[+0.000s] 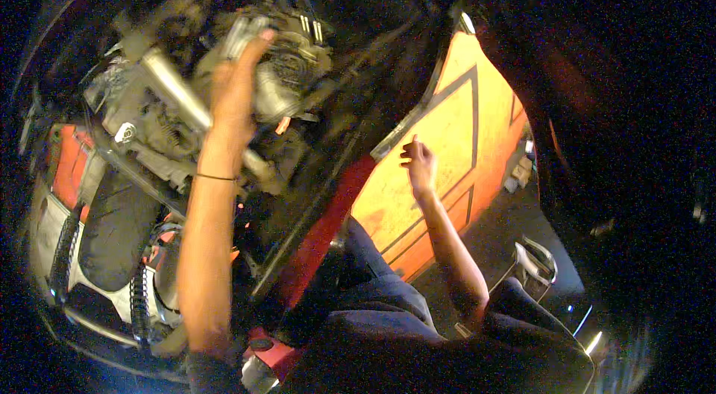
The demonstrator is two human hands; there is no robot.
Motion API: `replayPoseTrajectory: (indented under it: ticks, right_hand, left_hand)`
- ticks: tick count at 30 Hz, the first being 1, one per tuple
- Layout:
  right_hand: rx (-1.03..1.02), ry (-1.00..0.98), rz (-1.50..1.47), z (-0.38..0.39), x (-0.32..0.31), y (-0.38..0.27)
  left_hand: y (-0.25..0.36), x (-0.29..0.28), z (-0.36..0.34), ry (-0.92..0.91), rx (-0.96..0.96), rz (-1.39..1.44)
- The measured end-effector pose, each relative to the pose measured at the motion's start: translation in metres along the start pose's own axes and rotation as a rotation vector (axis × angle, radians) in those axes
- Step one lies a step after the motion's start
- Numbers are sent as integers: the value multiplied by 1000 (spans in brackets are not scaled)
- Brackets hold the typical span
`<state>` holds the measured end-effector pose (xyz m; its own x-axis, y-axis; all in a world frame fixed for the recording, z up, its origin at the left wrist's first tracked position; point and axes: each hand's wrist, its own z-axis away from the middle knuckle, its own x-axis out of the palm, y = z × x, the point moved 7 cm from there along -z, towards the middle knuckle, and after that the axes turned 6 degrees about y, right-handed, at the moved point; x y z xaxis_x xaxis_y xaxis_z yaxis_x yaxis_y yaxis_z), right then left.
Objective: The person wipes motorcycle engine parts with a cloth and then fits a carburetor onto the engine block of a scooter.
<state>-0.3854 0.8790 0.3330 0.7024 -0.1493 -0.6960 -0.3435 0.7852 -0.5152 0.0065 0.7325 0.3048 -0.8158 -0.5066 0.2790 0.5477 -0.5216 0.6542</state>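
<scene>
My left hand (237,70), blurred by motion, reaches into a greasy engine bay and is closed at a silvery metal piece near a ribbed engine housing (277,92); exactly what its fingers grip I cannot make out. A long silver tube (171,84) runs diagonally beside that forearm. My right hand (418,159) is held low at the right of the dark frame rail (395,133), fingers apart and slightly curled, with nothing in them, over an orange panel (447,155) with dark angular stripes.
At lower left are a black tyre (115,237), coil springs (71,245) and a red part (67,159). My legs in dark trousers (373,282) are below, near a red body strip (321,230). A pale curved object (533,263) lies at lower right on the dark floor (507,222).
</scene>
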Motion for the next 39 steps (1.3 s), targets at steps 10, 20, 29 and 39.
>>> replayPoseTrajectory:
  ticks: [10, 20, 29, 39]
  right_hand:
    - [51, -140, 266, 49, -1, 189]
    - [-120, -323, 467, 33, 75, 264]
    - [-285, -268, 319, 107, 138, 224]
    - [-404, -217, 240, 69, 186, 54]
  left_hand:
    - [11, 12, -13, -130, -152, 168]
    - [11, -9, -30, -116, 69, -98]
    - [27, -86, 53, -68, 201, -199]
    - [91, -101, 76, -149, 174, -211]
